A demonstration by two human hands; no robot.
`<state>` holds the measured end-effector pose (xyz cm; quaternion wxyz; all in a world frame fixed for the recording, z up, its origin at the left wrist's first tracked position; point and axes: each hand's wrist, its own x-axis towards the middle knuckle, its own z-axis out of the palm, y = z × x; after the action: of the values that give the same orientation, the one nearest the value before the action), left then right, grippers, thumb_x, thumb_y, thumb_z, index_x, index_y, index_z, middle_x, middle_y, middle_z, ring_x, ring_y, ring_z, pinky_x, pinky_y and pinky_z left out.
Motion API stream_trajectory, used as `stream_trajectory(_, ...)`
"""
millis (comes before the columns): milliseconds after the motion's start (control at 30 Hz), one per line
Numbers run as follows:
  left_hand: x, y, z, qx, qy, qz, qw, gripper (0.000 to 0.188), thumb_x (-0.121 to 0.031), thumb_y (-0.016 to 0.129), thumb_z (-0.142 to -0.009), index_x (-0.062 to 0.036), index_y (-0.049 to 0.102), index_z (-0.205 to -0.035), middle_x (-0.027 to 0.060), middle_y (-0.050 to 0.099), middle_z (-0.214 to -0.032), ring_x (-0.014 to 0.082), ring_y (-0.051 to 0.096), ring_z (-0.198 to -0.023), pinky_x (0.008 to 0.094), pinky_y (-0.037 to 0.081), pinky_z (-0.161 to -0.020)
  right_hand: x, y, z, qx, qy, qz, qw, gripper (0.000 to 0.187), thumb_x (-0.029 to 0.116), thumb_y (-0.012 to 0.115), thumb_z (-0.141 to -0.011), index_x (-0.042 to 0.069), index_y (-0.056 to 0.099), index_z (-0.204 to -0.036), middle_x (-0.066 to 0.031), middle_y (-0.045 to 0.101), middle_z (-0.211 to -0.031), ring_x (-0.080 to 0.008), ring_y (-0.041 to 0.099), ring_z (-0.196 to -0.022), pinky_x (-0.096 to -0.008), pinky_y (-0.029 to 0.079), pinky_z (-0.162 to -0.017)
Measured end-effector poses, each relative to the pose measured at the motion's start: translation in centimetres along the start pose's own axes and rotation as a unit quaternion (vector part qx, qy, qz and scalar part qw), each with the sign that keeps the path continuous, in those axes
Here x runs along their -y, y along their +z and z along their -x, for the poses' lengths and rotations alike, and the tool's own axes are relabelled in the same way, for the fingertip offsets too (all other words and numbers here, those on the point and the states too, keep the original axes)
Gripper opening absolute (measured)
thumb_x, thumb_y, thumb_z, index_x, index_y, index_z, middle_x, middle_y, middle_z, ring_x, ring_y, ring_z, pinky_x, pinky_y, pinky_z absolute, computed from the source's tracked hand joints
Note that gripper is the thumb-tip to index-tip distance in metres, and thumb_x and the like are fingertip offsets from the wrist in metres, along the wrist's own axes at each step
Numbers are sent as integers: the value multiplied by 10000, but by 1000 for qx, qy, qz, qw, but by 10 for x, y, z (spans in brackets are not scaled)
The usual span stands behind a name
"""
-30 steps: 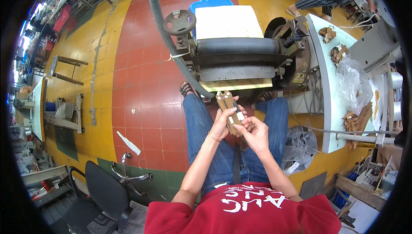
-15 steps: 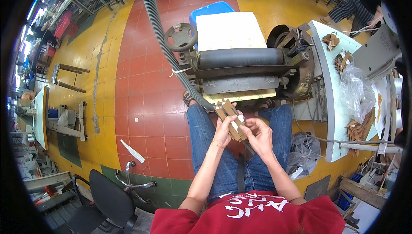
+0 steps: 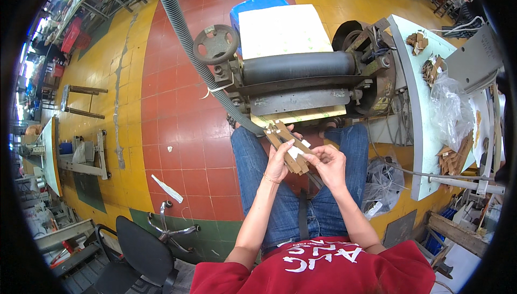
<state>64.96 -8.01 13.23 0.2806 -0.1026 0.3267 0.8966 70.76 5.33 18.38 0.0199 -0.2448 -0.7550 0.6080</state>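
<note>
In front of my lap, below the roller machine, I hold a bundle of narrow brown strips with small white pieces on it. The strips' material is hard to tell. My left hand wraps round the bundle's left side, its thumb lying on top. My right hand is closed, thumb and fingertips pinched together at the right edge, beside a white piece. Whether the fingertips hold that piece or a strip cannot be made out.
Ahead stands a machine with a dark roller, a handwheel and a grey hose. A blue bin is behind it. The side table at right bears brown strips and a plastic bag. An office chair stands lower left.
My right fingers have shifted slightly and now pinch at the bundle's edge. More of the white piece shows. The left hand keeps its grip; the whole view has moved a little.
</note>
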Motion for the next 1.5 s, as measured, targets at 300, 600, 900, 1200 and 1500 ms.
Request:
stream_trajectory(300,-6,-5,-3,-17,10,10,1000,448,-89,558,-889,-31,406,-1306,134,598,-1100,235,607,-1006,349,549,-807,-18,-9,-37,25,160,-273,948,187,217,652,-889,48,654,-968,-1,606,-787,-58,515,-638,-188,403,-518)
stream_trajectory(600,-5,-10,-1,-28,-6,-10,1000,451,-87,530,-899,-38,387,-1324,142,600,-1114,240,609,-1009,348,544,-819,-62,16,-82,-80,214,-348,909,239,223,695,-858,40,639,-1001,-24,639,-835,-64,533,-634,-200,394,-498)
stream_trajectory(900,-1,-20,6,7,-41,71,997,436,-99,519,-914,-30,392,-1325,144,610,-1098,236,620,-990,361,543,-834,-39,30,-72,-60,230,-418,877,461,296,693,-855,-42,557,-1137,-123,616,-1021,-179,613,-973,-266,495,-835)
stream_trajectory(1200,1,-10,-4,-15,35,-71,997,461,-92,550,-916,0,377,-1334,186,566,-1208,314,549,-1149,403,501,-925,-32,13,-9,78,53,11,995,384,191,783,-756,-9,632,-1047,-41,666,-809,-66,613,-670,-228,510,-608)
stream_trajectory(1500,-7,-8,-1,-2,13,-4,1000,461,-101,542,-925,7,364,-1336,186,544,-1256,328,547,-1151,429,476,-960,-28,5,-17,73,52,-142,986,194,132,713,-826,-7,666,-952,-40,679,-775,-68,621,-690,-214,502,-626)
